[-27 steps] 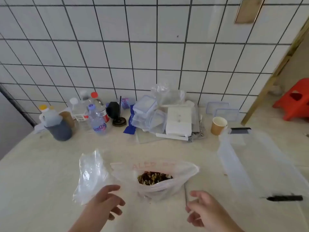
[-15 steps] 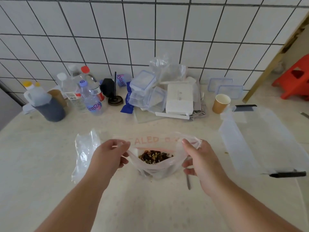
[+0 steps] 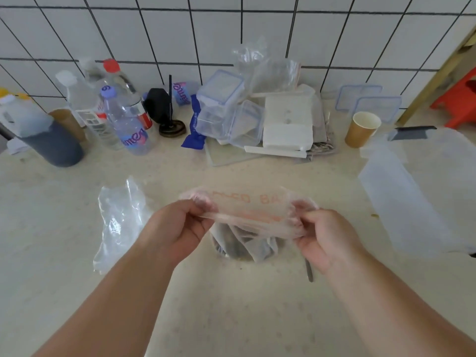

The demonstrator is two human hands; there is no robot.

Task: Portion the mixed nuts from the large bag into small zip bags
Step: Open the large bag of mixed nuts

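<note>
A clear zip bag with red lettering (image 3: 247, 215) holds dark mixed nuts in its bottom and stands on the pale counter in front of me. My left hand (image 3: 177, 230) pinches the bag's top at its left corner. My right hand (image 3: 327, 238) pinches the top at its right corner. The two sides of the mouth are pulled flat together between my hands, and the nuts show only dimly through the plastic. An empty crumpled clear bag (image 3: 121, 217) lies to the left of my left hand.
A big translucent bag with black clips (image 3: 422, 191) lies at the right. At the back stand bottles (image 3: 128, 122), a dark jug (image 3: 51, 143), stacked clear boxes (image 3: 226, 114), white blocks (image 3: 288, 124) and a paper cup (image 3: 362, 128). A thin utensil handle (image 3: 309, 269) lies under my right hand.
Both hands came up from the counter and took the bag's top corners. The open mouth, which showed the nuts, has been pulled flat and closed.
</note>
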